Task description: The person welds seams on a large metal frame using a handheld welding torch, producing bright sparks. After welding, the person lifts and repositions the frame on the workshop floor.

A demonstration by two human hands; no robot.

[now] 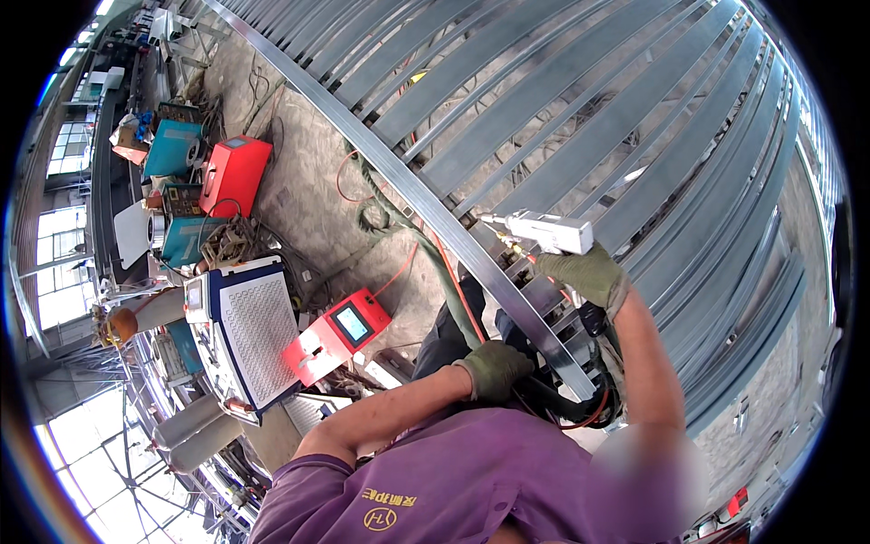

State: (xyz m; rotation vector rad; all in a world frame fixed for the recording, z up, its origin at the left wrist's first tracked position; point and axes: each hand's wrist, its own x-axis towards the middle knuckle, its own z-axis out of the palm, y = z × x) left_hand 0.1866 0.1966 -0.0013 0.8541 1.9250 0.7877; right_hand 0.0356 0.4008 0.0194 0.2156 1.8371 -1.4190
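Observation:
My right hand point(589, 276), in an olive work glove, is wrapped round a white handheld welding gun point(557, 232). The gun's narrow metal tip points left and lies close over the long steel rail of the frame point(399, 177). An orange line and a black fitting point(594, 319) hang below the gun. My left hand point(495, 371), gloved alike, is closed near my waist on a thick hose; a green-sleeved hose point(450, 281) runs up from it and a black length shows on its right. The left fingers are partly hidden.
Parallel steel slats point(580, 109) fill the frame, with gaps between them. To the left are a red machine with a screen point(355, 324), a white-and-blue cabinet point(258, 326), another red box point(237, 174) and teal welding machines point(172, 148). Cables lie on the concrete floor point(313, 190).

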